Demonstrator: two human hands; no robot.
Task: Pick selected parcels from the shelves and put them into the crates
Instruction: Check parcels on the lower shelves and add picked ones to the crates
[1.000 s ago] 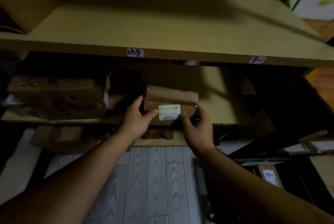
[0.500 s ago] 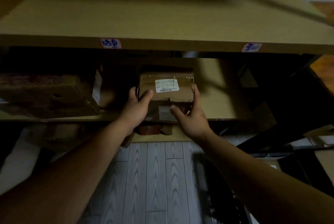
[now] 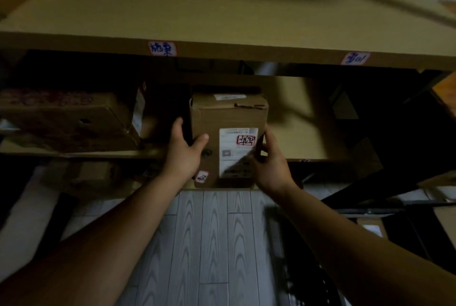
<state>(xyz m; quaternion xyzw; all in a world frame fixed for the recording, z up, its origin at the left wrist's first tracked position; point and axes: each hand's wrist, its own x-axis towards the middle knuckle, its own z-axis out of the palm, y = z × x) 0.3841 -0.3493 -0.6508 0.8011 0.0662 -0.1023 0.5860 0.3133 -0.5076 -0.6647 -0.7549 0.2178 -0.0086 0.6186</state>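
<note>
Below the upper shelf, left hand and right hand grip the parcel, fingers mostly hidden.

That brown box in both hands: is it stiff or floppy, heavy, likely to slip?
Probably stiff: the box shows square edges while the left hand and right hand grip its sides. Likely fairly light, as side grips alone seem to carry it past the shelf edge. Matte cardboard probably won't slip.

Labelled brown parcel, partly off shelf
</note>
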